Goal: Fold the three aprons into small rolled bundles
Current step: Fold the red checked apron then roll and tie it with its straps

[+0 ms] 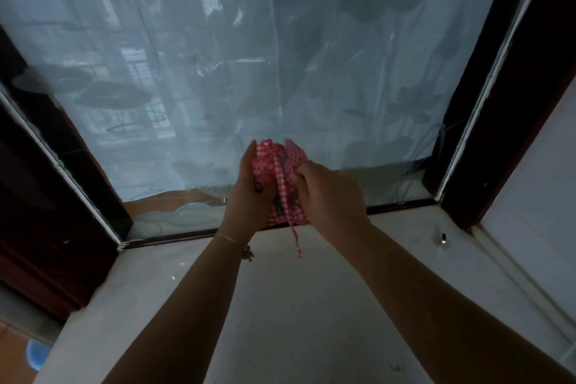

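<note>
A red-and-white checked apron [269, 162], bunched into a small bundle, is held up in the air in front of the window. My left hand [249, 193] grips its left side with curled fingers. My right hand [330, 193] pinches the bundle's right side. One checked strap [294, 234] hangs down from the bundle between my wrists. Much of the cloth is hidden behind my hands. Only this one apron is in view.
A pale stone sill [280, 305] lies below my arms. A sheer curtain [280, 72] covers the window [171, 212] behind. Dark wooden frames stand at left [46, 181] and right [514, 103]. A small metal object [444, 241] sits on the sill at right. A blue object [37, 355] is on the floor, lower left.
</note>
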Tool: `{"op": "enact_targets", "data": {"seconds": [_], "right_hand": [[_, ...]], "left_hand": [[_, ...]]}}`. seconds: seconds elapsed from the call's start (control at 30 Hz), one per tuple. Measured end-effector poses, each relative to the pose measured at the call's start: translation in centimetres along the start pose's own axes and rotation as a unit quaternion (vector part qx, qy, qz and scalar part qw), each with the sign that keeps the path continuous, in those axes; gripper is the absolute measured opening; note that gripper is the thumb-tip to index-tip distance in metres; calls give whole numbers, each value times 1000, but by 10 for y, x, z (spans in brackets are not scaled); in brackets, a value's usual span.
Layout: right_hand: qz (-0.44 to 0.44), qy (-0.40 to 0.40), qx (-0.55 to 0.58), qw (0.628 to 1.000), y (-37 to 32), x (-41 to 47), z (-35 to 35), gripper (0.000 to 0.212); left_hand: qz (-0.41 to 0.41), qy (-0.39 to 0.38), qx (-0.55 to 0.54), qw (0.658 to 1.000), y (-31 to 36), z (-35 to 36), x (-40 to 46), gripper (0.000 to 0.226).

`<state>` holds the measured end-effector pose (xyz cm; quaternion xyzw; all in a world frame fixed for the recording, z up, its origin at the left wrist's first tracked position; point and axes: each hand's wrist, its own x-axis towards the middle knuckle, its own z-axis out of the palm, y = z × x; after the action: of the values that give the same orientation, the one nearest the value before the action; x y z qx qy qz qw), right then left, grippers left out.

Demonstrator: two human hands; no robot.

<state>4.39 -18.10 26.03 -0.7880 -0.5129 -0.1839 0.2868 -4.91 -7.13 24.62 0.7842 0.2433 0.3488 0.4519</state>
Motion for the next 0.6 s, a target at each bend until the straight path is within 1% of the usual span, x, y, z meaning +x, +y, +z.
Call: {"op": "enact_targets", "data": {"seconds": [0.07,0.1,0.13,0.17,0.2,0.23,0.27,0.3,0.33,0.4,0.43,0.47,0.5,0.53,0.6], "right_hand": [[57,-2,93,994,4,-2,3,27],[106,-21,167,980,6,0,2,28],[163,-42,249,954,8,3,-1,30],[217,-62,322,920,9,7,-4,32],[257,-77,370,890,11,10,-7,36],[283,-93,394,870,14,12,-10,38],[299,-114,413,853,16,13,-12,39],[313,-139,444,828,20,13,-13,38],[324,-169,490,792,22,13,-13,37],[327,-232,584,706,25,13,-13,36],[320,-251,616,674,26,12,-13,36],[311,-260,638,655,27,12,-12,36],[304,-259,650,647,27,12,-10,36],[301,-251,653,648,27,11,-9,36],[300,-230,644,665,29,9,-4,36]], "left_hand": [[-3,30,-100,995,-4,-1,2,62],[2,32,-116,993,-4,-3,2,60],[11,29,-121,992,-5,-4,2,61],[20,26,-124,992,-5,-6,2,64],[27,19,-130,991,-6,-8,2,69],[32,12,-134,990,-7,-11,3,74],[37,4,-134,990,-8,-13,3,78],[39,-6,-133,990,-9,-15,4,80],[37,-19,-132,990,-8,-17,5,81],[17,-42,-151,988,-6,-18,4,88],[3,-52,-167,985,-6,-19,4,93],[-10,-61,-181,982,-6,-19,4,96],[-17,-68,-190,979,-6,-19,5,94],[-16,-75,-198,977,-6,-19,7,87],[-16,-95,-222,970,-5,-20,11,74]]}}
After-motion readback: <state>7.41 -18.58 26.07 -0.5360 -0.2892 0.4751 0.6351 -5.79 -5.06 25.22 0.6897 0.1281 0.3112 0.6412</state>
